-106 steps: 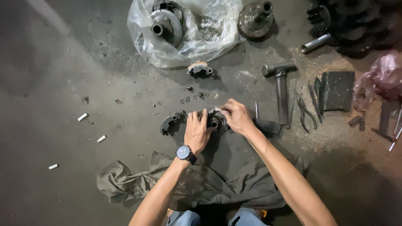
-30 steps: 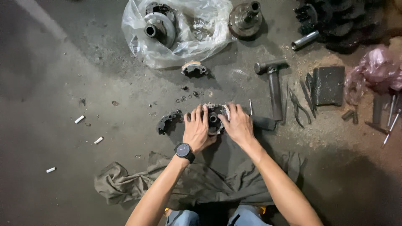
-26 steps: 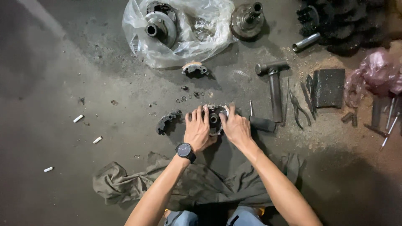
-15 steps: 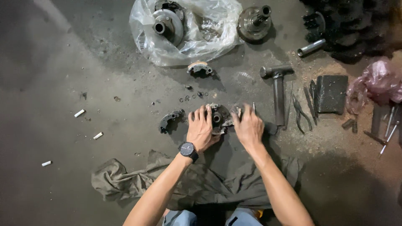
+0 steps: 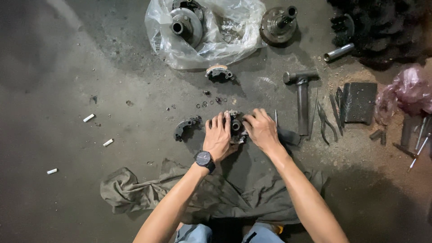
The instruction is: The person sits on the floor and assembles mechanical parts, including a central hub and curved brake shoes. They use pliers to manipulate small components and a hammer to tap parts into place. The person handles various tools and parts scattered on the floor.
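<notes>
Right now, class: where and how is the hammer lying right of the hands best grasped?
Grip the hammer by its straight handle, around the lower half, coming from above. It lies flat on the floor, head away from the person, handle end nearest the right hand.

A small round metal assembly (image 5: 236, 127), dark and greasy with a pale ring-shaped hub at its middle, lies flat on the concrete floor (image 5: 90, 72) at the upper edge of a grey-green rag (image 5: 243, 193). Only its central part shows; both flanks are covered by the left hand (image 5: 218, 140) and the right hand (image 5: 261, 130), which press on it from either side, fingers (image 5: 220, 122) curled over its top rim
</notes>
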